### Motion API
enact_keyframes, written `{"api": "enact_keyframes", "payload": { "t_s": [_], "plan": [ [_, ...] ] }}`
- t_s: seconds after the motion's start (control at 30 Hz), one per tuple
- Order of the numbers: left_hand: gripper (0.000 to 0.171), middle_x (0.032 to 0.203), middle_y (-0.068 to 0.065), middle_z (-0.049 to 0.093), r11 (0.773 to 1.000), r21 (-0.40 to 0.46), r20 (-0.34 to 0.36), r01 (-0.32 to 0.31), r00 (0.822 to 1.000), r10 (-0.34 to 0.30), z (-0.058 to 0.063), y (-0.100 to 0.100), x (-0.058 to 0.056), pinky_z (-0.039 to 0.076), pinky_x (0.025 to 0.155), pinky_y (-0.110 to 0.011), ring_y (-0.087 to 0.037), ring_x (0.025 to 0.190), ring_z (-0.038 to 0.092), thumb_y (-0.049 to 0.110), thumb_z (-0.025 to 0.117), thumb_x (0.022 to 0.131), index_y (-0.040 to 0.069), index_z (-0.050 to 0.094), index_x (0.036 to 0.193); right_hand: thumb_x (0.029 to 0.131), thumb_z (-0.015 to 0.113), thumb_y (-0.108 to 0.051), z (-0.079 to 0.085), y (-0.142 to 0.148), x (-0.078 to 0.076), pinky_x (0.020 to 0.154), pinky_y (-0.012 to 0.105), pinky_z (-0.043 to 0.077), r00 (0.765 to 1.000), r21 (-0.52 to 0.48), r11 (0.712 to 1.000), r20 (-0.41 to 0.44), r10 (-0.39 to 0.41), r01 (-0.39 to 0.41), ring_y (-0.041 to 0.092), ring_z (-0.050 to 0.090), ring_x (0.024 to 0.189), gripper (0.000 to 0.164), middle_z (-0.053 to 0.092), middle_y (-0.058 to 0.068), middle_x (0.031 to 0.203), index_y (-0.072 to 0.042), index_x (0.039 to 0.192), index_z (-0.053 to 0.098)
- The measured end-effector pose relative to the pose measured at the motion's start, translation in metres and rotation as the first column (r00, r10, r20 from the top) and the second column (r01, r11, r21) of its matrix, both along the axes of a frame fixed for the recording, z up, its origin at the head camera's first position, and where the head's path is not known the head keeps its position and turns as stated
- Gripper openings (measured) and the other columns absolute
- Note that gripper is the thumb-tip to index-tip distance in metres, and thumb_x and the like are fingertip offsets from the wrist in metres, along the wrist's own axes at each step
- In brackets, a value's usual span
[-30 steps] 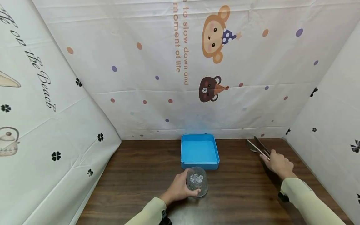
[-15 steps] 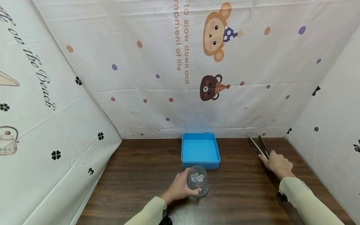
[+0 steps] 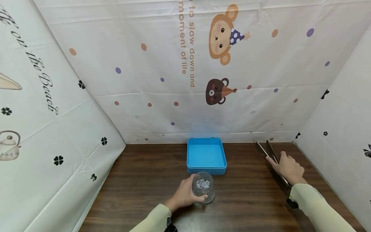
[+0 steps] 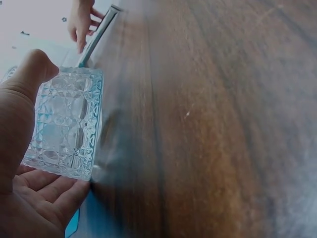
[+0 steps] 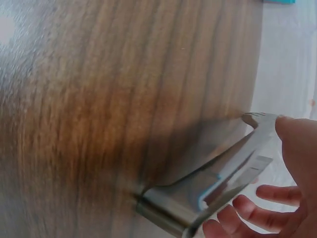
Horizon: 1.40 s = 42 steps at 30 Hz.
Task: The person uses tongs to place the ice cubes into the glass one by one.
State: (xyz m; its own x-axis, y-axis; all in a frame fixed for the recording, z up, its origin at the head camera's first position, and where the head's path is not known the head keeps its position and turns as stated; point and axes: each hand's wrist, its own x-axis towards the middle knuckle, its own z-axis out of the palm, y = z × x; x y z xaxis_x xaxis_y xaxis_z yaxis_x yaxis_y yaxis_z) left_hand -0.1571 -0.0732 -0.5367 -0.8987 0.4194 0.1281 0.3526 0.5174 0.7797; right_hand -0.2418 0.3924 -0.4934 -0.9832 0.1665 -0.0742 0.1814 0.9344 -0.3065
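My left hand (image 3: 185, 194) holds a clear cut-glass tumbler (image 3: 204, 196) near the middle of the table, thumb on one side and fingers on the other. Small clear pieces like ice cubes (image 3: 203, 184) show inside it. At the back right, my right hand (image 3: 290, 170) is at a pair of metal tongs (image 5: 171, 197), which lie on the table on their edge. The right wrist view has the thumb (image 5: 292, 128) touching one arm of the tongs, while the other fingers are spread loosely off the opposite arm.
A blue square box (image 3: 206, 170), open at the top, stands at the back of the wooden table (image 3: 150, 180), just behind the tumbler. White printed sheets hang along the back (image 3: 162, 119) and both sides.
The tongs have swung slightly and come down along the table. My right hand has loosened and shifted a little off them, so their rear end now shows. The left hand keeps its hold.
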Motion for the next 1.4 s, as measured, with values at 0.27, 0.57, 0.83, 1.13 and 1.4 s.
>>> {"api": "enact_keyframes", "payload": {
  "t_s": [0.27,0.57,0.83,1.13,1.4],
  "plan": [
    [0.074,0.117,-0.001,0.068,1.000,0.014,-0.071,-0.023,0.997,0.024,0.000,-0.008,0.009,0.056,0.081,-0.029,-0.007,0.098,0.065,0.044,0.087,0.079,0.011,0.055,0.137,0.097,0.041,-0.075,0.007,-0.003,0.005,0.051,0.054,0.042,0.977,-0.008,1.000,-0.215,-0.011,0.010,0.046,0.059,0.076,0.095,0.052,0.038,0.124,0.006,0.145,0.038],
    [0.075,0.114,-0.001,0.070,0.995,0.004,-0.109,-0.097,0.989,0.096,0.000,-0.028,0.017,0.056,0.081,-0.031,-0.011,0.098,0.067,0.043,0.089,0.078,0.008,0.055,0.136,0.099,0.052,-0.065,0.012,-0.014,0.010,0.070,0.073,0.043,0.931,-0.015,0.997,-0.358,0.067,-0.077,0.062,0.044,0.115,0.084,0.042,0.040,0.140,0.001,0.150,0.038],
    [0.077,0.114,-0.005,0.070,0.983,-0.030,-0.106,-0.180,0.979,0.176,0.002,-0.051,0.018,0.057,0.083,-0.035,-0.015,0.099,0.067,0.045,0.088,0.078,0.005,0.055,0.134,0.100,0.061,-0.053,0.012,-0.024,0.013,0.098,0.075,0.032,0.866,0.037,0.975,-0.453,0.213,-0.221,0.061,0.036,0.129,0.080,0.033,0.035,0.153,0.001,0.153,0.037],
    [0.079,0.113,-0.012,0.070,0.952,-0.058,-0.106,-0.300,0.950,0.293,0.003,-0.079,0.007,0.057,0.082,-0.039,-0.022,0.100,0.068,0.043,0.089,0.077,0.000,0.054,0.134,0.099,0.065,-0.050,0.008,-0.029,0.019,0.108,0.075,0.021,0.832,0.057,0.948,-0.464,0.304,-0.315,0.058,0.030,0.138,0.082,0.026,0.032,0.160,-0.001,0.156,0.034],
    [0.081,0.116,-0.015,0.069,0.922,-0.028,-0.101,-0.387,0.919,0.382,0.001,-0.100,-0.015,0.057,0.082,-0.045,-0.025,0.098,0.068,0.039,0.087,0.080,-0.003,0.051,0.139,0.096,0.068,-0.051,0.002,-0.032,0.021,0.106,0.076,0.024,0.830,0.074,0.947,-0.465,0.310,-0.312,0.056,0.030,0.140,0.083,0.028,0.030,0.160,-0.005,0.157,0.036]
  ]
}}
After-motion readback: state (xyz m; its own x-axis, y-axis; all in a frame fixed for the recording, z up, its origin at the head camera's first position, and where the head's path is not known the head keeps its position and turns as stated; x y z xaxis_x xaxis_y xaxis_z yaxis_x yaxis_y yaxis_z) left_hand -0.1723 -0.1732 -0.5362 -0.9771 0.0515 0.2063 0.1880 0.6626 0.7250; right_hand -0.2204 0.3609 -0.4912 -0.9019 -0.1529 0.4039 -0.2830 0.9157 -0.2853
